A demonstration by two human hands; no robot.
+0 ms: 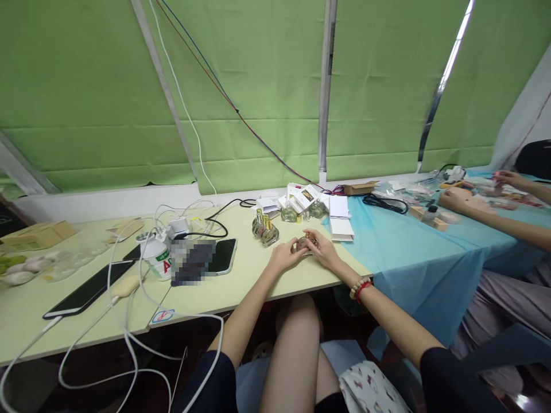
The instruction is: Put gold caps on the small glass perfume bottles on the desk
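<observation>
Holding a small clear glass perfume bottle with a gold-coloured top (303, 244) between both hands, the person rests it on the pale yellow-green bench (241, 284), close to its front edge. The left hand (284, 256) cups the bottle from its left side with fingers curled against it; the right hand (321, 250) closes over it from the right, fingertips pinching near the top. Much of the bottle is hidden by the fingers, so the exact grip on the cap cannot be told. For good handling, keep the base on the bench, steady the glass body with one hand and work the top with the other using light pressure, since glass probably slips easily. Two similar small round glass bottles with gold caps (265, 229) stand just behind; keep elbows in to avoid tipping them. A dark smartphone (221, 256) lies well to the left.
</observation>
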